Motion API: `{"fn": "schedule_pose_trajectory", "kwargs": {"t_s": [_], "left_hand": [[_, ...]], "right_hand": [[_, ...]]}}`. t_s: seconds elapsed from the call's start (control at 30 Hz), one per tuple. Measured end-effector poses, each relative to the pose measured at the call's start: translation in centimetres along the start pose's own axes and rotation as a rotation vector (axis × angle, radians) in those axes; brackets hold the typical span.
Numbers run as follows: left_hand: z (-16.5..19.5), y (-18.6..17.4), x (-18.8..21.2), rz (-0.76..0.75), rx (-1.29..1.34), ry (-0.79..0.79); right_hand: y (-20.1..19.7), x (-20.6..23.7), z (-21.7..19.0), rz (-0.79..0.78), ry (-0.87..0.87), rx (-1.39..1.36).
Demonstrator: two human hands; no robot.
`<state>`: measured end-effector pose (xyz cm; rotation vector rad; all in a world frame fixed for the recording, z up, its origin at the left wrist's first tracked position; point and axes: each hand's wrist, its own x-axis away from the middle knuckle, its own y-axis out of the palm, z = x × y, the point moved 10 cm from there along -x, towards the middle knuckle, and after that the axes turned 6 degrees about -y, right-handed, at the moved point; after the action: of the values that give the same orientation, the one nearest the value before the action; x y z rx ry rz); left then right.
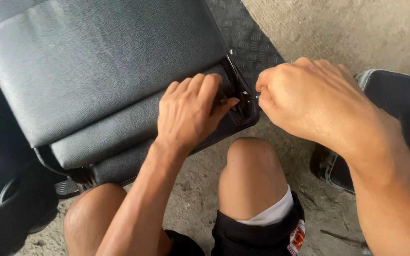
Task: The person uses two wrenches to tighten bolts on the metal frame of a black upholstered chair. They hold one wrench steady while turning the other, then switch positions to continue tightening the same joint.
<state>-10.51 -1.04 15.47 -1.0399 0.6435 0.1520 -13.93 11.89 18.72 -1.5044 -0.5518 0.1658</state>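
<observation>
I see left hand [189, 113] pressing down on black textured vinyl seat cushion [96, 71] lying on concrete floor [357, 28], fingers curled at black plastic corner bracket [240, 97], steadying it. Right hand [304, 97] pinched tight around small metal piece at bracket; piece too small to identify.

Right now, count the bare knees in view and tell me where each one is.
2. One knee is at lower left, under the left forearm; the other knee is at centre, just below the black seat cushion edge. None seems hidden.
</observation>
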Motion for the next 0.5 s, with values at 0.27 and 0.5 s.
{"fn": "schedule_pose_trajectory", "kwargs": {"t_s": [0.27,0.5], "left_hand": [[-1.0,1.1,0.0,-0.046,0.037,0.002],[-1.5,1.3,-0.4,-0.078,0.088,-0.009]], "right_hand": [[11.7,6.8,1.8,-0.333,0.061,0.233],[17.3,8.0,2.7,0.444,-0.068,-0.308]]}}
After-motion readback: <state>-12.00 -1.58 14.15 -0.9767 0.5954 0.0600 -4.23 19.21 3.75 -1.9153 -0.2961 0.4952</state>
